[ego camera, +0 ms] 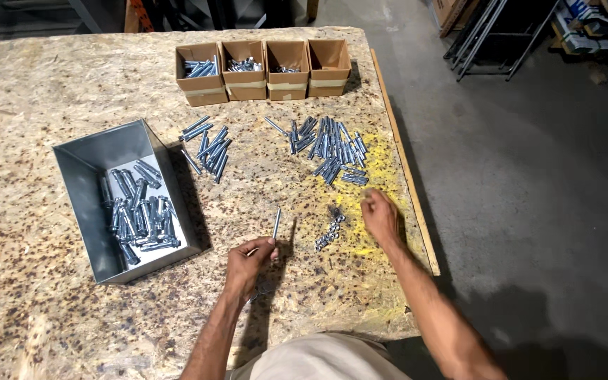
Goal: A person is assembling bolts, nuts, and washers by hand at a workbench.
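We keep the bolt [276, 222] pinched upright in our left hand [248, 264], fingers closed round its lower end, so its free tip stays clear above them. Our right hand [379, 214] rests fingers curled, whether gripping anything we cannot tell, just right of the small nuts [328, 235]. The bolt looks slim, straight, bright zinc-grey.

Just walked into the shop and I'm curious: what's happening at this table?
A person stands at a chipboard table handling metal bolts. The left hand holds one bolt upright, while the right hand rests by a small cluster of nuts. A grey metal bin holds many bolts, two loose piles lie on the table, and four cardboard boxes sit at the far edge.
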